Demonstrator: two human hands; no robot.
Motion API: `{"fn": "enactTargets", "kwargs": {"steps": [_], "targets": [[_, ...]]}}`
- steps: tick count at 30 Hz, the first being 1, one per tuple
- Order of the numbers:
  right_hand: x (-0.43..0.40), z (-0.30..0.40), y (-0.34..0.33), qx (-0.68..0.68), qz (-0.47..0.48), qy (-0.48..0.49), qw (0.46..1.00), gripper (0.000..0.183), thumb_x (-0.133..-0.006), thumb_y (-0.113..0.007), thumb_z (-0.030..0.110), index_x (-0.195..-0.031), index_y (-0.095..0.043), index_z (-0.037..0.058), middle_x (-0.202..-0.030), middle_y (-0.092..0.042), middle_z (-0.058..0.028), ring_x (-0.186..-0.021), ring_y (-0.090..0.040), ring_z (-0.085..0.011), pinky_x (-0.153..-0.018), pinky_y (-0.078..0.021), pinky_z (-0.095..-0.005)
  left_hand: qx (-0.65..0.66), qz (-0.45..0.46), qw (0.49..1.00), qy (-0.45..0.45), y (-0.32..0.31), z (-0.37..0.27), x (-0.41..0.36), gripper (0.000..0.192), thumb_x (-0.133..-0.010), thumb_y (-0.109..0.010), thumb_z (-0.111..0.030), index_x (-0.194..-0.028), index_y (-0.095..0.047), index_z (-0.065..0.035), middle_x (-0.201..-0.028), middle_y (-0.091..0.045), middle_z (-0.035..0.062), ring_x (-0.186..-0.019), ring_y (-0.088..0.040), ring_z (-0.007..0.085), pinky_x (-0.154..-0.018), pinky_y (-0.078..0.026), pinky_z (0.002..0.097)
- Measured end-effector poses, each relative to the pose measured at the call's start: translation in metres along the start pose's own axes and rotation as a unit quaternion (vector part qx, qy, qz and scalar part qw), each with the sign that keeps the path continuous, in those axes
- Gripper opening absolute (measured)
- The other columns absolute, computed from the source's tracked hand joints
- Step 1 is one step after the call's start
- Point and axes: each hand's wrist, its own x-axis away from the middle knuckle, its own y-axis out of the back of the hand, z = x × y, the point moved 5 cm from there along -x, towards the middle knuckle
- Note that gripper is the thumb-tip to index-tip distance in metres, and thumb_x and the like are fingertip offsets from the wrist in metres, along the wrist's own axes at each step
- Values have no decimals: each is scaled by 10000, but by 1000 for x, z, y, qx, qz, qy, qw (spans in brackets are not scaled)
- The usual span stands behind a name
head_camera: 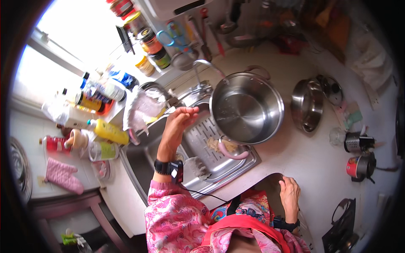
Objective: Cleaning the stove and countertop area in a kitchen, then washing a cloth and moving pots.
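Observation:
My left hand [182, 121] hangs over the stainless steel sink [139, 167], its fingers close together and pointing at the large pot. Whether it holds anything small cannot be seen. That stainless steel pot [246, 107] has pink handles and stands without a lid, partly over the ribbed drainboard [202, 136]. The chrome faucet [201, 85] reaches to its rim. Under the near handle lies a tan sponge or scrubber [221, 144]. A grey cloth [197, 167] lies by the basin. Low on the right, my right hand [290, 193] is beside the counter edge with nothing visible in it.
Bottles, including a yellow detergent bottle [110, 131], crowd the left side by the window. A shallow steel pan [307, 104] and a glass lid [331, 90] stand on the right, near a grater [356, 141]. A pink oven mitt [63, 175] lies at left.

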Motion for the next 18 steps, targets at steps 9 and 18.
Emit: {"fn": "enactTargets", "kwargs": {"steps": [9,18], "targets": [[-16,59,-28,-9,76,147,986,188,-789,-573,102,-919,-591,-31,-891,-597,-179,-826,-558,-355,-754,-437,-413,-413,-147,898,-40,101,135,110,685,-736,-676,-60,-1335,-343,-43,-1164,-557,136,-700,-561,130,-665,-475,265],[4,37,-34,16,31,169,985,166,-787,-589,181,-832,-586,21,-798,-575,-120,-775,-557,-278,-662,-420,-398,-362,-172,910,103,101,176,131,313,-750,-660,-213,-978,-615,-5,-630,-609,78,-529,-564,152,-492,-446,275]]}}
